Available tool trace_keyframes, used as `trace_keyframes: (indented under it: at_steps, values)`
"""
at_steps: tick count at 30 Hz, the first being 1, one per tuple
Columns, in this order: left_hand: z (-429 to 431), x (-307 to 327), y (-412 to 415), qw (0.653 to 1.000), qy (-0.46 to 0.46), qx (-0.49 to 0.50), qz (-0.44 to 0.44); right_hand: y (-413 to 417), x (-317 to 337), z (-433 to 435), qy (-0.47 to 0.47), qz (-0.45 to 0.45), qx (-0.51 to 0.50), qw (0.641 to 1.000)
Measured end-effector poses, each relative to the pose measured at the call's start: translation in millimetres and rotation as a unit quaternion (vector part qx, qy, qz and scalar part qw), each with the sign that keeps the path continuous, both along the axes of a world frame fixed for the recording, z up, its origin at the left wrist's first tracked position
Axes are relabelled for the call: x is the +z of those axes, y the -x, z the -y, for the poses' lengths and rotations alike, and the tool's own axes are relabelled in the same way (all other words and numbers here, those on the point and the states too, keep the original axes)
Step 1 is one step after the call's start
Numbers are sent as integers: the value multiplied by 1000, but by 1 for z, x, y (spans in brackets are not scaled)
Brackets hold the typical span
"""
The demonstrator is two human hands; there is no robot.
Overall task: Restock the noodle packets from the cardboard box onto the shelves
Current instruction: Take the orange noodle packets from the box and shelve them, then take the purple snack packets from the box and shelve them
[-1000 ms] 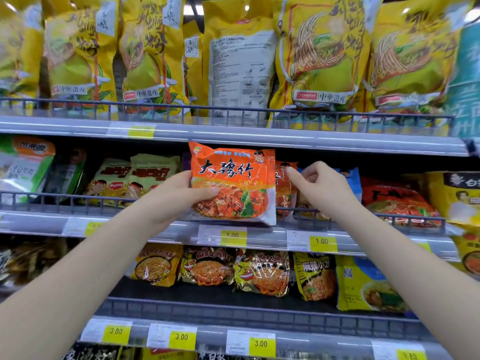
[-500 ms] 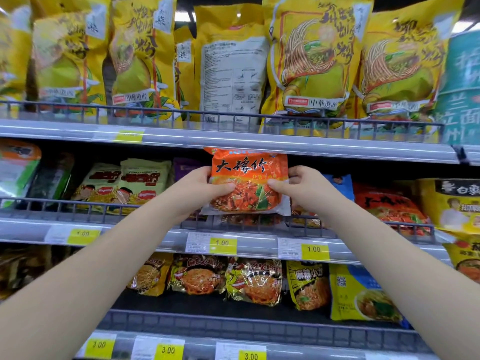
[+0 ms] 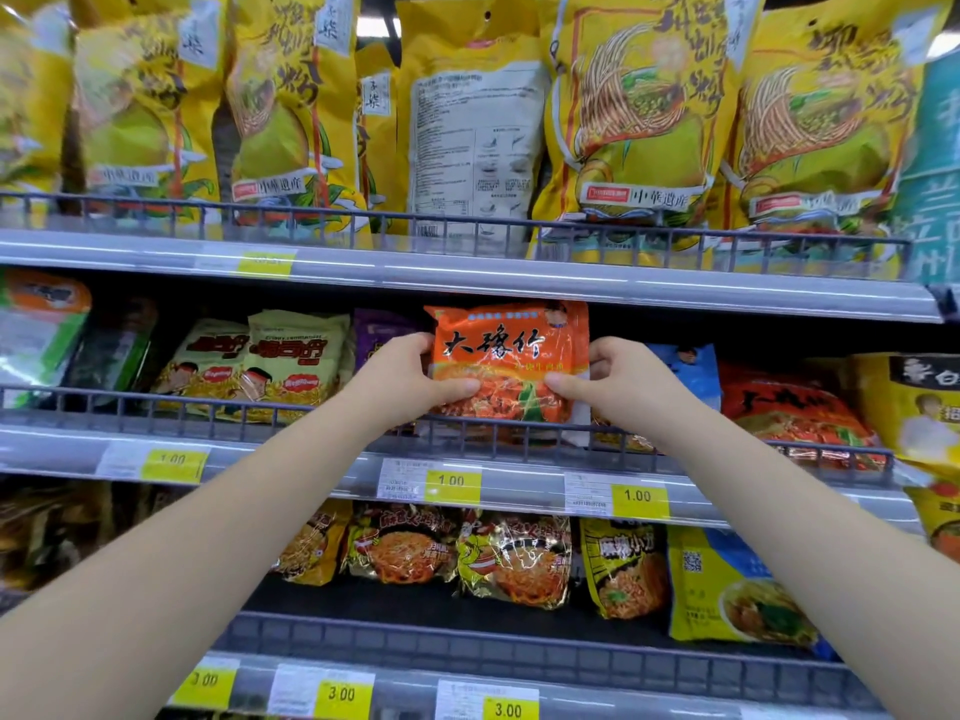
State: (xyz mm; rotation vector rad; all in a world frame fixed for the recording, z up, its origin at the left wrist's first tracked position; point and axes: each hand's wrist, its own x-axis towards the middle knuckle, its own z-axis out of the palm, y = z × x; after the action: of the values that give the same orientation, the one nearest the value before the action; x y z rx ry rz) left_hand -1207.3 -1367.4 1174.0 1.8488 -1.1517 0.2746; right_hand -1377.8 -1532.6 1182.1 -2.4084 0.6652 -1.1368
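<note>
An orange noodle packet with black characters stands upright on the middle shelf, its lower edge behind the wire rail. My left hand grips its left edge, thumb across the front. My right hand grips its right edge the same way. More orange packets sit behind it, mostly hidden. The cardboard box is out of view.
Tall yellow noodle bags fill the top shelf. Beige packets lie left of my hands, blue and red packets right. Foil noodle packets line the lower shelf. Yellow price tags run along the shelf edges.
My left hand carried the orange packet right and back over the rail into the shelf. My right hand closed in and took hold of its right edge.
</note>
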Motion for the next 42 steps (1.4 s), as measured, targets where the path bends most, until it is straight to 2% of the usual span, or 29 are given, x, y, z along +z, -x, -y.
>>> trace_keyframes:
  at_steps: [4,10,19,24,28,35,38,42]
  values:
    - [-4,-4,1,998,-44,23,36,3,-10,-1,1,-22,-6,1000]
    - [0,-7,-8,995,-64,63,34,3,-14,-5,15,-31,-32,999]
    - [-8,-18,-1,995,-10,73,70,12,-16,-5,45,-31,-63,996]
    - [-26,-26,5,980,25,98,173,22,-20,-8,130,53,-52,989]
    - [-40,-38,26,960,17,95,263,23,-30,-18,197,72,-9,978]
    - [-72,-89,51,945,-59,109,304,19,-84,-51,175,77,132,973]
    - [-90,-121,58,937,-127,124,299,18,-128,-63,118,38,182,976]
    - [-118,-167,59,929,-200,113,292,15,-187,-86,107,-30,196,974]
